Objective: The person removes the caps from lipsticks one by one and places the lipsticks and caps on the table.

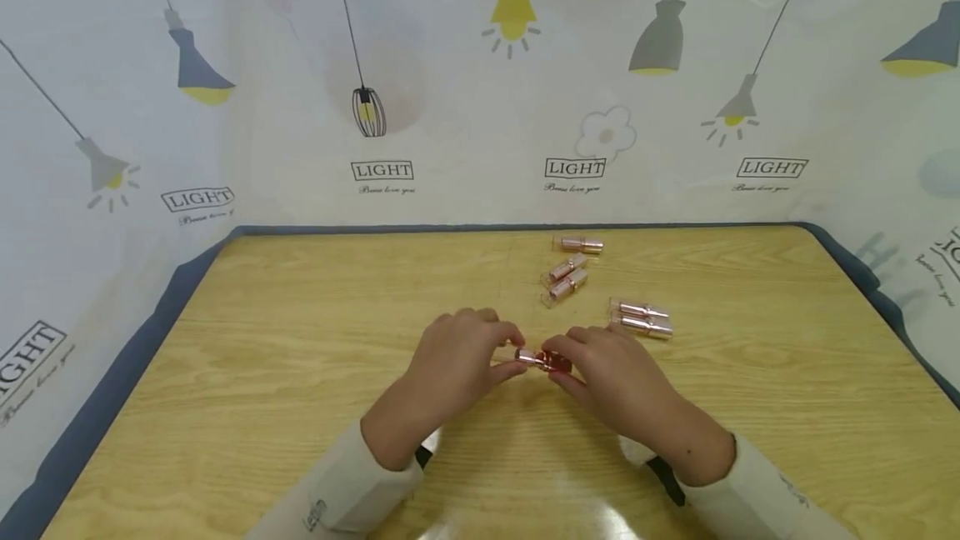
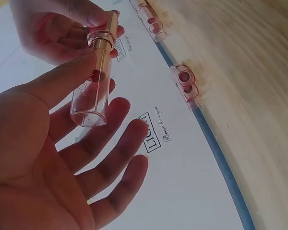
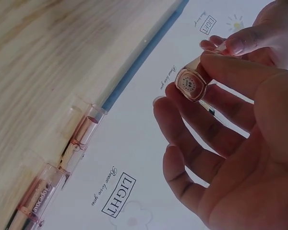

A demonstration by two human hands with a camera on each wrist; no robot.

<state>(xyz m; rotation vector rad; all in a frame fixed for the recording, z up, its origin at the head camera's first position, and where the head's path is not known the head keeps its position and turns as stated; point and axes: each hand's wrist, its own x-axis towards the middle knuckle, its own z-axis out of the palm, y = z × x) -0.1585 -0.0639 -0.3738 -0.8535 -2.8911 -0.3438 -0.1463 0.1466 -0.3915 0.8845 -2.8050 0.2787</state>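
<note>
Between both hands a lipstick with a clear cap and a shiny rose-gold base (image 1: 531,357) is held above the table. My left hand (image 1: 459,361) pinches its clear cap (image 2: 89,108) between thumb and forefinger, while the other fingers spread loosely, as the left wrist view shows. At the opposite end, my right hand (image 1: 618,373) grips the base with thumb and fingertips. A round label (image 3: 188,84) on the base's end faces the right wrist camera. Inside the cap a dark red tip is visible; whether the cap is fully seated I cannot tell.
Beyond the hands, three lipsticks (image 1: 568,285) lie on the wooden table (image 1: 315,298) towards the back. Two more lipsticks (image 1: 643,325) lie side by side just past the right hand. A white cloth backdrop (image 1: 465,107) printed with lamps stands behind the table's far edge.
</note>
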